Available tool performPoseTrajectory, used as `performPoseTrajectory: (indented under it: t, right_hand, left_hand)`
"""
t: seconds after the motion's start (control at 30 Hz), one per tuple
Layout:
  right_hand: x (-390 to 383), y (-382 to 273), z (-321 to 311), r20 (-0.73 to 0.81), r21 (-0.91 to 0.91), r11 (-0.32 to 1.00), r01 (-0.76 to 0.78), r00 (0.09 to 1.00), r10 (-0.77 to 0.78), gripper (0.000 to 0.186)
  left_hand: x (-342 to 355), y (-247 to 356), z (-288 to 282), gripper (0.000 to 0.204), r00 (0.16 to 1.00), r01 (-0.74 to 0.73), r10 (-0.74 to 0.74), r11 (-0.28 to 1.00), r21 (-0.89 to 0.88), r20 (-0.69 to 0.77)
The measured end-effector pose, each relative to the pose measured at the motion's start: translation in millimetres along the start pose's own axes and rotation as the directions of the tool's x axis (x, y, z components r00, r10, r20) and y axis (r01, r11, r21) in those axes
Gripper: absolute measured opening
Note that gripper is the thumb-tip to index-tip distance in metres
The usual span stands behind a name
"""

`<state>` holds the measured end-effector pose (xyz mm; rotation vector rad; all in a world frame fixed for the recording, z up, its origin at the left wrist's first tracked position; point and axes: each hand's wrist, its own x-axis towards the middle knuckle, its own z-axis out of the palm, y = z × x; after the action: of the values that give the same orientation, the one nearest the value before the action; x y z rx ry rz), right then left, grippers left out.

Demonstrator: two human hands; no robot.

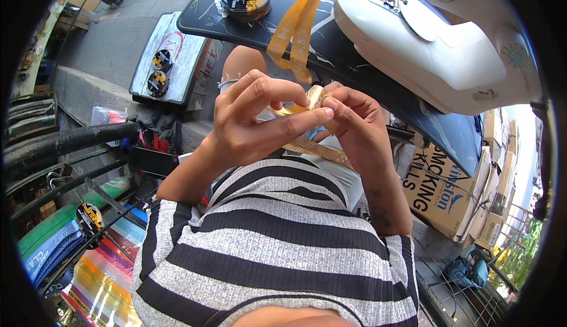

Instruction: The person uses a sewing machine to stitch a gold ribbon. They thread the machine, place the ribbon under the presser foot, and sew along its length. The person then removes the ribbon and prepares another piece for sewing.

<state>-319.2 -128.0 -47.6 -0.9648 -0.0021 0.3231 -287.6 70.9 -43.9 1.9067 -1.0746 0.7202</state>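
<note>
In front of my lap, a gold patterned ribbon (317, 97) is bunched into a small fold or roll between my two hands. My left hand (254, 111) is closed at the fingertips on its left side, thumb stretched across toward the other thumb. Pinched thumb and fingers of my right hand (357, 117) hold the right side. A longer patterned strip (319, 150) lies below across my lap; whether it is one piece with the held ribbon is hidden. Beyond the hands, a yellow printed ribbon (301, 28) hangs in a loop from the white sewing machine (407, 49).
The dark marble-patterned table (201, 14) carries a stack of round black-labelled discs (247, 1). At left, a small white-topped stand (149, 43) bears two round pieces. Black metal rails (71, 144) and colourful fabric (103, 274) lie lower left; cardboard boxes (443, 191) stand at right.
</note>
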Motion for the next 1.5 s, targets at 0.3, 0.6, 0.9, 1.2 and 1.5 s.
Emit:
performPoseTrajectory:
  t: [0.3, 0.6, 0.9, 1.2, 1.5]
  right_hand:
    - [-6, -5, -7, -0.088, -0.233, 0.958, 0.166, 0.978, -0.19, 0.018]
    - [-4, -7, -6, -0.043, -0.595, 0.741, 0.311, 0.908, -0.416, 0.022]
    - [4, -4, 0, -0.124, -0.556, 0.785, 0.272, 0.907, -0.402, 0.009]
    - [26, -5, 12, -0.012, -0.613, 0.738, 0.283, 0.93, -0.367, 0.012]
    - [139, -21, 26, 0.35, -0.793, 0.315, 0.521, 0.814, -0.464, 0.036]
  left_hand:
    - [2, 0, 28, 0.009, 0.742, 0.535, -0.625, 0.333, -0.777, 0.243]
    - [-7, 2, 46, 0.015, 0.579, 0.493, -0.654, -0.194, -0.848, 0.487]
    - [-11, -3, 43, 0.016, 0.576, 0.529, -0.638, -0.186, -0.828, 0.511]
    - [-16, -10, 30, 0.023, 0.643, 0.512, -0.618, -0.093, -0.854, 0.453]
    - [-41, -34, 2, 0.018, 0.606, 0.493, -0.758, 0.12, -0.862, 0.24]
